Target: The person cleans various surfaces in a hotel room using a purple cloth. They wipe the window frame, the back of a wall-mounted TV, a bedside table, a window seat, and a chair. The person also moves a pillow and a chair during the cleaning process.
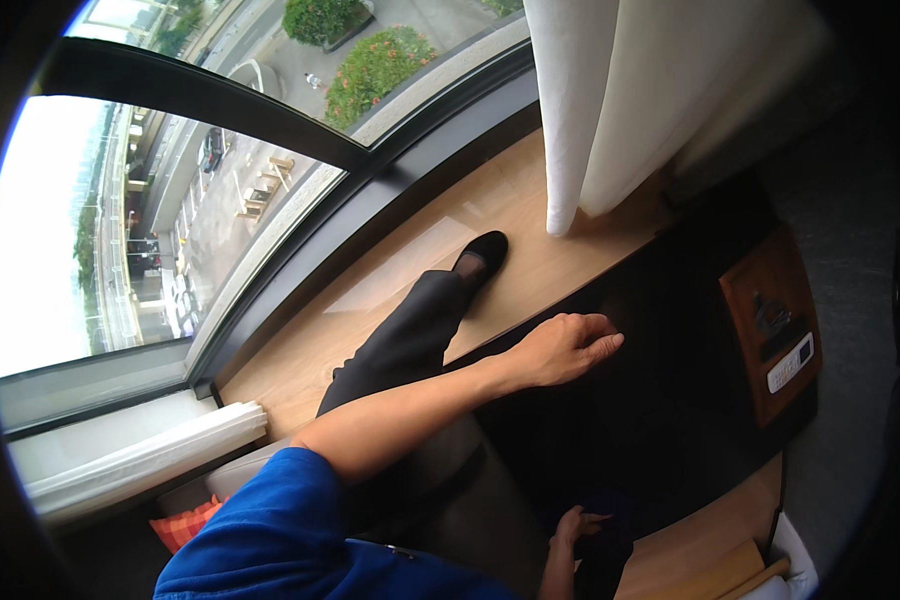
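Observation:
My left hand is stretched out over a dark surface, its fingers curled in with the thumb beside them; nothing shows in it. Lower down, my right hand is small and partly in shadow, near a dark purplish patch; whether it holds anything is unclear. My leg in black trousers reaches across, and its black slip-on shoe rests on a light wooden window ledge. On the dark surface at the right lies a brown tray with a white handheld device with buttons.
A large window in a dark frame runs along the ledge. A white curtain hangs at the top; more white fabric is at the left. An orange checked cushion lies below it. Folded yellowish material sits at the lower right.

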`<state>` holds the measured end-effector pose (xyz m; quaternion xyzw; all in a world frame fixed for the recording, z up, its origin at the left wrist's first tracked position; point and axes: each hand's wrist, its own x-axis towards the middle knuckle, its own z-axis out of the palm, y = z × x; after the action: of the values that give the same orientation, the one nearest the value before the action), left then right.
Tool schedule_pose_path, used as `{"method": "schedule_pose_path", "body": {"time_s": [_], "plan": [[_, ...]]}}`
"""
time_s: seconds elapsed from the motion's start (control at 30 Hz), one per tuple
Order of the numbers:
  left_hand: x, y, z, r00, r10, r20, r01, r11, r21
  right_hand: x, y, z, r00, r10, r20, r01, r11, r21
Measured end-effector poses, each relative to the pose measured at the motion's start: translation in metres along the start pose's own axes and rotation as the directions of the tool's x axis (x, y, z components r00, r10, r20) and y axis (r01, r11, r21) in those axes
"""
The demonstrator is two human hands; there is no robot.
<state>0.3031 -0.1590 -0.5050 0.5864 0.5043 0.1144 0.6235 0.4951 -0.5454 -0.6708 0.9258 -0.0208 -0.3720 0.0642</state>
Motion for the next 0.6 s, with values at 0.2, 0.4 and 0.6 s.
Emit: {"method": "schedule_pose_path", "body": {"time_s": [0.2, 0.4, 0.6], "plan": [[-0.009, 0.003, -0.014, 0.998, -0.052, -0.022, 0.052, 0.999, 0.004, -0.161, -0.171, 0.069, -0.002, -0.938, 0.347, 0.996, -0.034, -0.087], [0.009, -0.014, -0.002, 0.993, -0.018, -0.114, 0.020, 1.000, 0.019, -0.137, -0.180, 0.085, -0.409, -0.892, 0.192, 0.912, -0.402, 0.076], [0.019, -0.008, 0.013, 0.994, -0.104, -0.029, 0.107, 0.986, 0.131, 0.018, 0.036, -0.047, -0.047, -0.749, 0.661, 0.952, -0.233, -0.197]]}}
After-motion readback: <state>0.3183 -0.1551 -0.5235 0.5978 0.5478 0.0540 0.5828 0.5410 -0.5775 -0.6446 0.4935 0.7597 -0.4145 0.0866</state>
